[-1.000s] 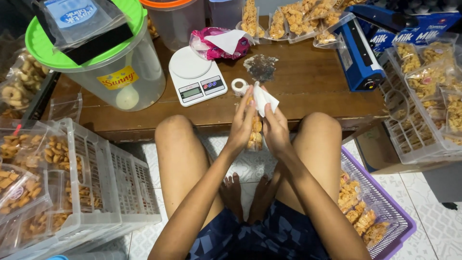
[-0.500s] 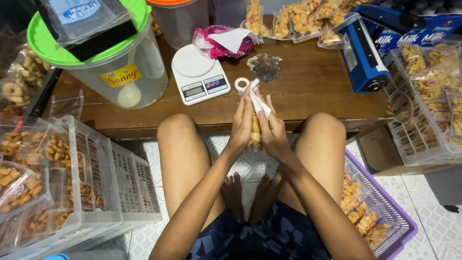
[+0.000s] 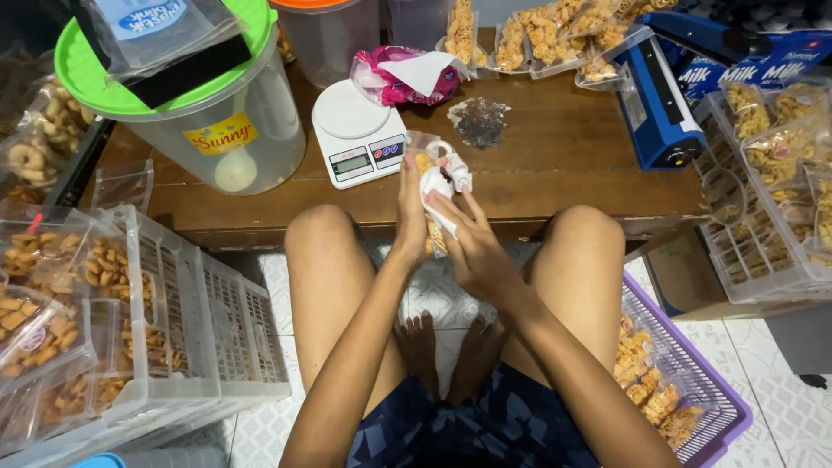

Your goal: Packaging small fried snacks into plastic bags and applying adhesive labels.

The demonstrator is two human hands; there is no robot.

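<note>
1. Left hand [image 3: 411,208] grips a clear snack bag [image 3: 424,165] upright, just over the near edge of the wooden table [image 3: 555,156].
2. Right hand [image 3: 472,247] presses a white tissue [image 3: 442,184] against that bag.
3. Just behind sits a white kitchen scale [image 3: 358,132], a tape roll partly hidden beside it.
4. Blue heat sealer [image 3: 656,104] stands at the right.
5. Purple basket [image 3: 693,381] by the right knee holds packed snacks.
6. White crates [image 3: 156,329] on the left hold more bags.
</note>
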